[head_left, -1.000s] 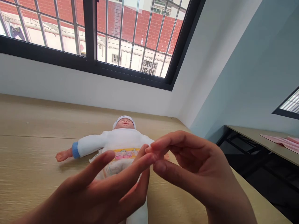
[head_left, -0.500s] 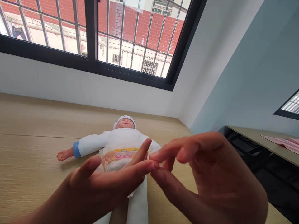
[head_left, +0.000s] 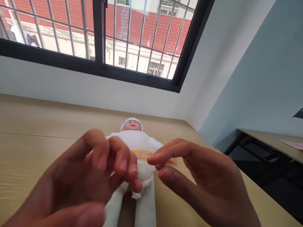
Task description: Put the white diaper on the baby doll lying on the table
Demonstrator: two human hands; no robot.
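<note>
The head view looks down over a pale wooden surface (head_left: 35,138) where a baby doll in a white cloth suit and white cap (head_left: 134,142) lies on its back, head toward the black-framed barred window (head_left: 99,41), legs toward the camera. A yellow and pink printed diaper band (head_left: 143,154) crosses its waist. The left hand (head_left: 90,176) hovers above the doll's left side with fingers curled inward, holding nothing. The right hand (head_left: 201,176) hangs beside it with fingers loosely spread and thumb extended, also empty, its fingertips just in front of the band. A second wooden surface on a black frame (head_left: 267,142) stands at the right.
</note>
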